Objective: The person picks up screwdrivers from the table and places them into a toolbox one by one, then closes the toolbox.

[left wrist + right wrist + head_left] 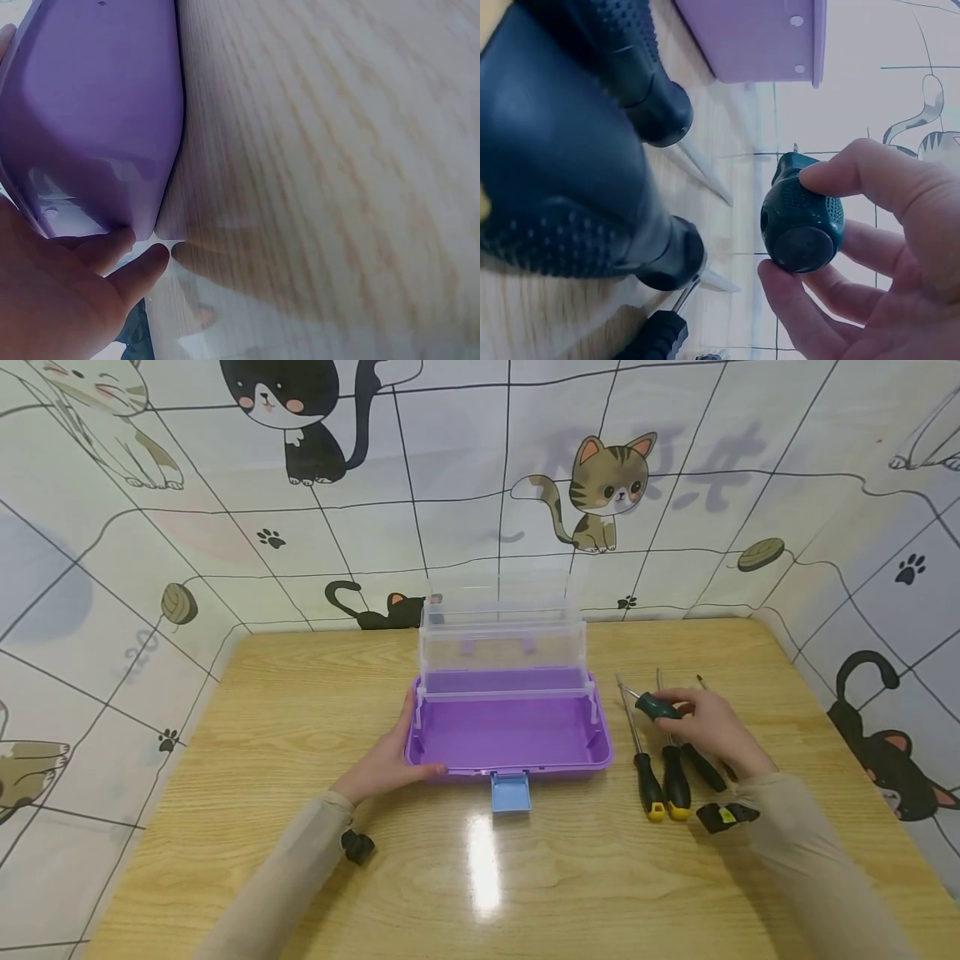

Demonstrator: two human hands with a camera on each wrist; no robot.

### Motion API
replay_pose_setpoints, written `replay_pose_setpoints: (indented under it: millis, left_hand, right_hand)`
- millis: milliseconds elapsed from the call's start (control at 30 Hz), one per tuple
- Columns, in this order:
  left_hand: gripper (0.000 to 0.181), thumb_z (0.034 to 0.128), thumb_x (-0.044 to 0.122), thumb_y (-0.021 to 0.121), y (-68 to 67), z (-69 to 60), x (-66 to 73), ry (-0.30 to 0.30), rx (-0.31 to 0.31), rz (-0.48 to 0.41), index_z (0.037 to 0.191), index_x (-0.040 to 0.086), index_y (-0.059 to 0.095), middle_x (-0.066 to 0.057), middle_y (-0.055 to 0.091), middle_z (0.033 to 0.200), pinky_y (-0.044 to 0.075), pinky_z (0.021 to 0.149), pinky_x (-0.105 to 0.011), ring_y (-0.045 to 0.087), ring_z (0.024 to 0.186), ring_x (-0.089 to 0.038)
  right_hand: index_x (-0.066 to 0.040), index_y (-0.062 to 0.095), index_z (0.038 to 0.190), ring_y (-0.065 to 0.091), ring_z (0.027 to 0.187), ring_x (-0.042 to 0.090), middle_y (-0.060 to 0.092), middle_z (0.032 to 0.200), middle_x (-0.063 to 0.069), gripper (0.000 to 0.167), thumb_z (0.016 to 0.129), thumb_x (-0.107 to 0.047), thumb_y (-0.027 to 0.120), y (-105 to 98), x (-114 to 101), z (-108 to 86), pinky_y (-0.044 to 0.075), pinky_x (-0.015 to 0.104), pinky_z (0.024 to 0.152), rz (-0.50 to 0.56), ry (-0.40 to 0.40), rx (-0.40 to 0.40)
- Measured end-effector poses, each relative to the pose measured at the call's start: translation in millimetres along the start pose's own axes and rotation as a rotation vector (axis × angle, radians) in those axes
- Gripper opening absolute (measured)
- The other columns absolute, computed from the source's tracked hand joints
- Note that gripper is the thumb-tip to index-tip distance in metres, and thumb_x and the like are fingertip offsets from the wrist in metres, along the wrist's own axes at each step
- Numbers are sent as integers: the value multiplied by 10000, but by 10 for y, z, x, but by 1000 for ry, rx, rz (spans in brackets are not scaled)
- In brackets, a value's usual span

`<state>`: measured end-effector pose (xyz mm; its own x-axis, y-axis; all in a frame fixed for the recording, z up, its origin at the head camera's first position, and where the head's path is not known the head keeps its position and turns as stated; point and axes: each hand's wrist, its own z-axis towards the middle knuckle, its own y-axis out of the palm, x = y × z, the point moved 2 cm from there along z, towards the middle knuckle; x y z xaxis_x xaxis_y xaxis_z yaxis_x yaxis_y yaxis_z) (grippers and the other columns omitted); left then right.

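A purple toolbox [517, 731] stands on the table, its clear lid [502, 653] raised and its blue latch [511, 793] hanging down in front. My left hand [386, 762] rests against the box's left front corner, thumb along the front and fingers on the left side. To the right of the box, my right hand [708, 727] holds a short dark green screwdriver [657, 705] by its handle, shaft pointing left. The right wrist view shows thumb and fingers round that screwdriver's handle [802, 217]. Just below it lie black-and-yellow screwdrivers [649, 789].
Another black-handled screwdriver [703, 768] lies partly under my right hand, and a thin shaft tip [701, 678] shows beyond it. The wooden table [315, 693] meets a cat-patterned cloth wall [465, 543] at the back and sides.
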<state>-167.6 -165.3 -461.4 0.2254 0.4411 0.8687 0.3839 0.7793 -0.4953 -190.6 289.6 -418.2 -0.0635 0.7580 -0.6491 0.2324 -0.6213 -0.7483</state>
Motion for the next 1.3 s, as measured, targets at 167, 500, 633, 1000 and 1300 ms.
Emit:
replay_pose_setpoints:
  millis: [167,500,633,1000,1300]
  left_hand:
    - [1295,741,310,847,-3,-8,2,-6,1,0,1502,369,-200,-17,-67,1605,200,1107,-524,160,1423,-335]
    - [1281,746,314,841,3,-18,5,13,2,-2,1513,353,-183,-65,-19,1606,278,1069,-553,289,1363,-411]
    - [1280,744,308,841,2,-18,-8,5,3,-12,1508,373,-184,-45,-12,1606,285,1071,-536,311,1355,-401]
    - [1279,739,307,846,-6,-7,-4,-15,-1,-23,1500,410,-177,-36,28,1606,299,1058,-551,350,1335,-401]
    - [1278,739,243,847,-6,-11,-9,-19,14,-15,1519,341,-161,-72,24,1599,282,1052,-589,325,1336,-441]
  right_hand:
    - [61,543,1310,569,943,350,577,1144,287,482,899,-154,674,-9,-43,-7,481,312,609,6,0,19]
    - [48,536,1322,525,960,350,562,1155,281,470,913,-146,663,-38,-77,-7,462,313,615,51,4,56]
    - [56,538,1319,517,995,367,546,1186,289,469,905,-120,666,-72,-98,8,470,293,616,76,0,70]
    - [25,519,1352,489,1048,391,527,1213,291,494,923,-178,657,-165,-172,55,441,327,635,83,27,81]
    - [14,526,1347,493,1033,372,537,1202,268,471,936,-187,640,-217,-277,102,445,321,672,102,-7,94]
